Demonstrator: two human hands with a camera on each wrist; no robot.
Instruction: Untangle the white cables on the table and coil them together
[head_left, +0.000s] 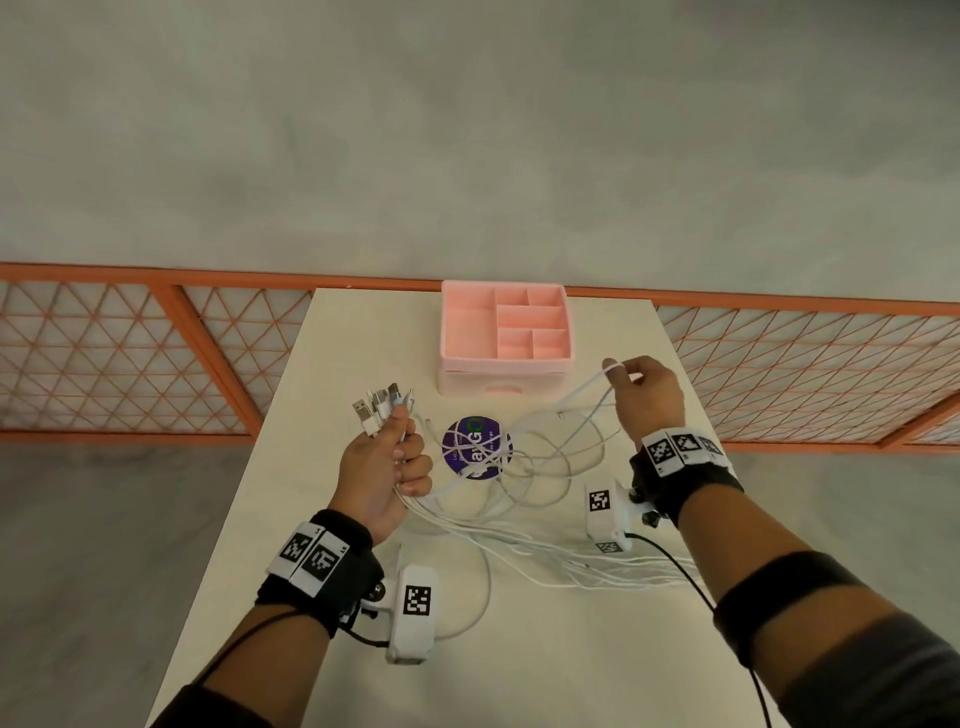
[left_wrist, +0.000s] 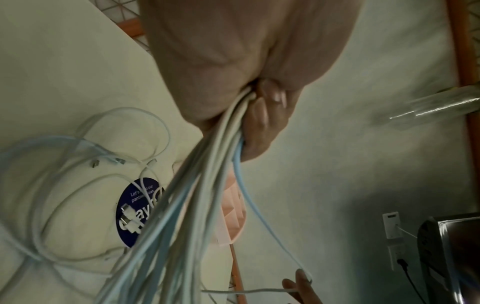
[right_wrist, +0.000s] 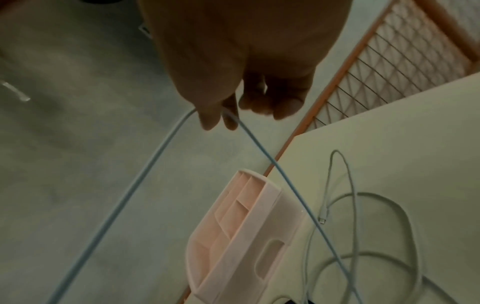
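Note:
Several white cables (head_left: 524, 525) trail in loose loops across the cream table (head_left: 322, 364). My left hand (head_left: 387, 467) grips a bundle of them, with the USB plug ends (head_left: 379, 405) fanning out above my fist. From that fist (left_wrist: 259, 115) the strands hang down as one thick bunch (left_wrist: 182, 216). Raised at the right, my right hand (head_left: 644, 389) pinches a single cable loop (head_left: 613, 368) between thumb and finger. In the right wrist view the looped cable (right_wrist: 166, 152) drapes over my fingertips (right_wrist: 207, 121) and falls away on both sides.
A pink compartment organizer (head_left: 506, 335) stands at the table's far middle. A round purple sticker (head_left: 475, 447) lies under the cable loops. An orange mesh fence (head_left: 156, 353) runs behind the table. Bare tabletop lies near the front edge.

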